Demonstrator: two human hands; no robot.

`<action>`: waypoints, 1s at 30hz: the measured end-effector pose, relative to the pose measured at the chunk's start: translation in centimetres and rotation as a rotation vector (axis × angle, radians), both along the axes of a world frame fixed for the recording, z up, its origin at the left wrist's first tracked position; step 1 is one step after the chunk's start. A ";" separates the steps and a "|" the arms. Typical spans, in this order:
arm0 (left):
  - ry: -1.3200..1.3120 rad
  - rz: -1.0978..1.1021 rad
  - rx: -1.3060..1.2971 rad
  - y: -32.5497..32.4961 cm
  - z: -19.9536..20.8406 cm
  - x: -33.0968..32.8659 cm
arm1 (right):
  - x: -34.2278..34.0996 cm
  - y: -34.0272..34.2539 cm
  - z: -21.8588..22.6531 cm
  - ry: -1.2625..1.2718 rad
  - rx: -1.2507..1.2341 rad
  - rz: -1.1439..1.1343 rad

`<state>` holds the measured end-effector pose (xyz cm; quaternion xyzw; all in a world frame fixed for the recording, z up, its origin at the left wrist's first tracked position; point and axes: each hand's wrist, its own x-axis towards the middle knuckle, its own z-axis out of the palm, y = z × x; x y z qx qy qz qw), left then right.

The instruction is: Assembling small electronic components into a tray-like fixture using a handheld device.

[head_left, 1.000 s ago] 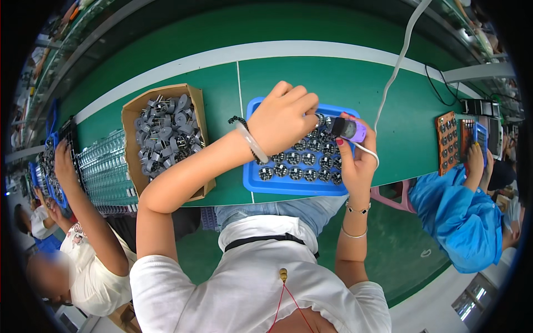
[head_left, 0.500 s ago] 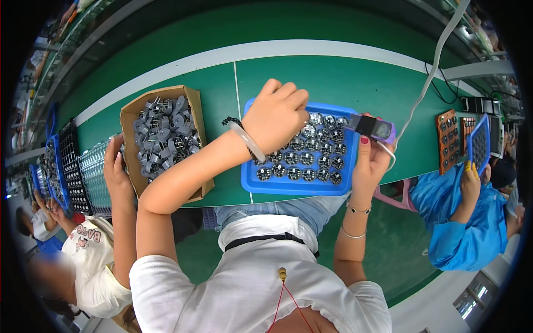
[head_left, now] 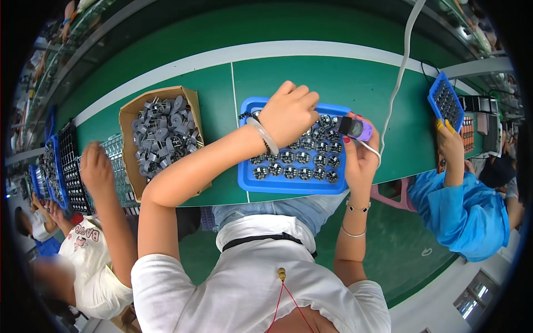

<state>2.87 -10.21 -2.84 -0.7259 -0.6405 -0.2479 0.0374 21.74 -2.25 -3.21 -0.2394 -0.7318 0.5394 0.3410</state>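
Note:
In front of me lies a blue tray (head_left: 288,187) holding rows of small round shiny dark parts (head_left: 305,173). Over its far middle is my left hand (head_left: 290,112), fingers curled down and closed. Whatever it pinches is hidden beneath the hand. My right hand (head_left: 363,156) grips a small purple handheld device (head_left: 361,131) wrapped with black tape, its dark end over the tray's right side among the parts. A white cord (head_left: 368,146) loops by the device and my fingers.
Left of the tray stands an open cardboard box (head_left: 194,105) full of grey pronged parts (head_left: 166,133). A co-worker's hand (head_left: 95,166) is beside it. At right, another co-worker holds a smaller blue tray (head_left: 446,102). A white cable (head_left: 398,77) hangs over the green bench (head_left: 355,77).
My left hand has shifted slightly right, and my right hand with the device left. The hanging cable swung left. The right co-worker's tray moved farther over the bench; the left co-worker's hand moved away from the box.

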 end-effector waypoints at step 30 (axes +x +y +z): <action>-0.036 0.032 0.002 1.0 0.2 1.2 | 1.2 0.5 -0.4 0.181 -0.031 -0.173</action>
